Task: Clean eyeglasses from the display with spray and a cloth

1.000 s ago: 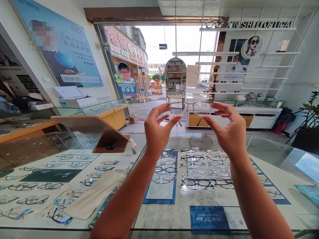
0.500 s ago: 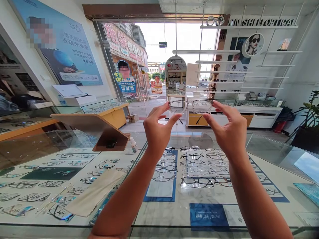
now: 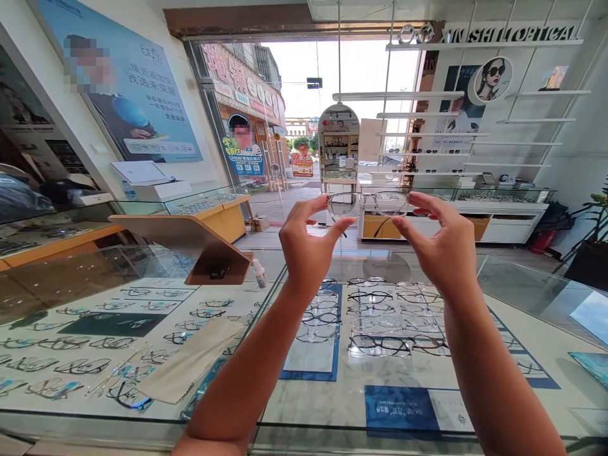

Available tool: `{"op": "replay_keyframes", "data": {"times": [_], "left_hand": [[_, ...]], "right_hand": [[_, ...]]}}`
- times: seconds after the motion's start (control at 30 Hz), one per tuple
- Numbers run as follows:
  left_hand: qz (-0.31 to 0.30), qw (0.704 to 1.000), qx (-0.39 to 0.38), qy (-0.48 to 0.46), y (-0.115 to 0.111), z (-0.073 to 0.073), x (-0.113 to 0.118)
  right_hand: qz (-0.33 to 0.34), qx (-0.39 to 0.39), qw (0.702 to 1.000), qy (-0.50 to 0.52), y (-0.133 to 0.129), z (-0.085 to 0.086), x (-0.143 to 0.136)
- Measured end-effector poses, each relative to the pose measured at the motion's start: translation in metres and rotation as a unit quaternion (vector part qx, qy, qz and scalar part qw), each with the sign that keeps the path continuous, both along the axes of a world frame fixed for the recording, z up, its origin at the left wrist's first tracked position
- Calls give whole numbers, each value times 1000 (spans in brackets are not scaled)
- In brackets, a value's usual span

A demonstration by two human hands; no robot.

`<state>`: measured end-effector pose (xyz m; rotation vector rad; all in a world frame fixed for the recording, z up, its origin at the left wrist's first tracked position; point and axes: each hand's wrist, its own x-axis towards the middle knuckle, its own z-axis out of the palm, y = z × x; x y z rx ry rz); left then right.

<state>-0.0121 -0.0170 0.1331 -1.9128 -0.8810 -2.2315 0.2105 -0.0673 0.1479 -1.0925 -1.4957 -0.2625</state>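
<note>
Held up in front of me above the glass counter is a pair of eyeglasses [image 3: 369, 197] with a thin, light frame and clear lenses. My left hand [image 3: 308, 244] pinches its left side between thumb and fingers. On the opposite side my right hand [image 3: 444, 244] grips the frame the same way. One dark temple tip hangs below the lenses; most of the temples are hard to see. Beneath the hands, rows of spectacle frames [image 3: 380, 345] lie in the display counter. A beige cloth [image 3: 192, 361] rests on the glass to the left of my left forearm.
A small white spray bottle [image 3: 259, 273] stands by a tilted wooden board [image 3: 190, 244] on the left. Blue and white cards [image 3: 399, 408] are at the near side of the counter. An arched mirror [image 3: 340, 145] and a white cabinet [image 3: 513, 225] stand farther back.
The whole view has shifted slightly, with the surroundings now a little farther right. Both hands still hold the eyeglasses at nearly the same height.
</note>
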Motion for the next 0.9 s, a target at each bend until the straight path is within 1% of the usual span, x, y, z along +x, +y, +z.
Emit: {"op": "replay_keyframes", "data": {"times": [0.2,0.57,0.77,0.9], "left_hand": [[34,999,20,20,-4,-1,0],[57,995,66,41,-5,-5,5],[54,996,62,40,-7,-6,7],[63,995,62,45,-9,-6,8]], "right_hand": [[14,-29,999,3,0,1,3],[22,-48,999,-4,5,0,8],[27,-63,998,0,6,0,9],[30,-80,996,3,7,1,9]]}}
